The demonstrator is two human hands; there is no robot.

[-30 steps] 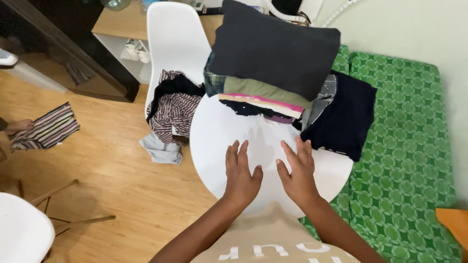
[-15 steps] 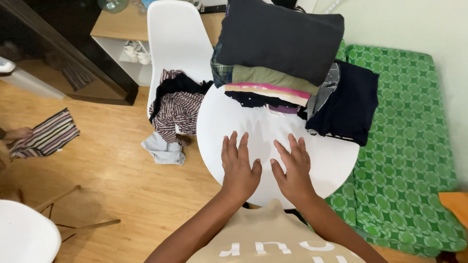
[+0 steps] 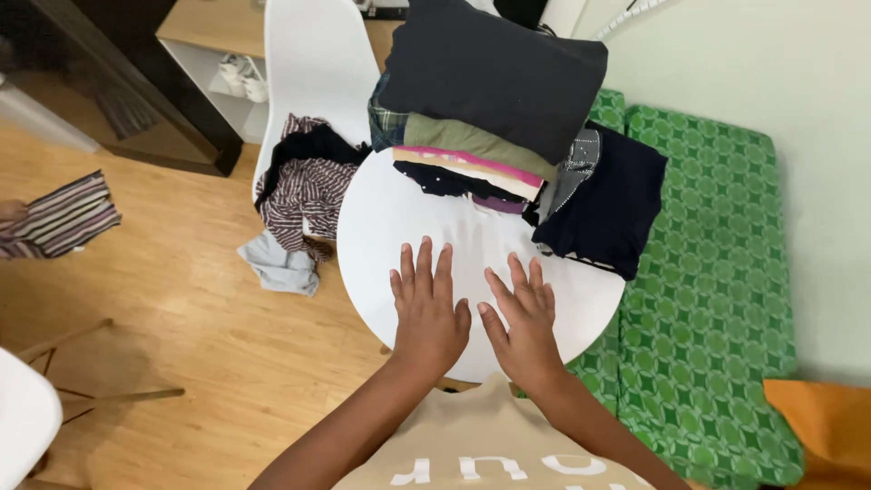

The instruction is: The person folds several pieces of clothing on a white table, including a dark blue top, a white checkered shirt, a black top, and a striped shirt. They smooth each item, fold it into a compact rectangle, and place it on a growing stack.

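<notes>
Both my hands lie flat, palms down, on the white garment (image 3: 472, 238) spread over the round white table (image 3: 372, 227). My left hand (image 3: 426, 308) has its fingers straight and slightly spread, gripping nothing. My right hand (image 3: 522, 318) is just beside it, likewise open and flat, fingers fanned, clamped on nothing. The two thumbs sit near each other without touching.

On the far side of the table from me stands a stack of folded clothes (image 3: 481, 136), topped by a dark grey folded piece. A dark navy garment (image 3: 608, 204) hangs over the table's right edge, next to the green patterned mattress (image 3: 726, 272). To the table's left, a white chair (image 3: 313, 63) carries a striped shirt (image 3: 304, 195), and a pale blue cloth (image 3: 277, 263) lies on the wooden floor (image 3: 181, 318) below it.
</notes>
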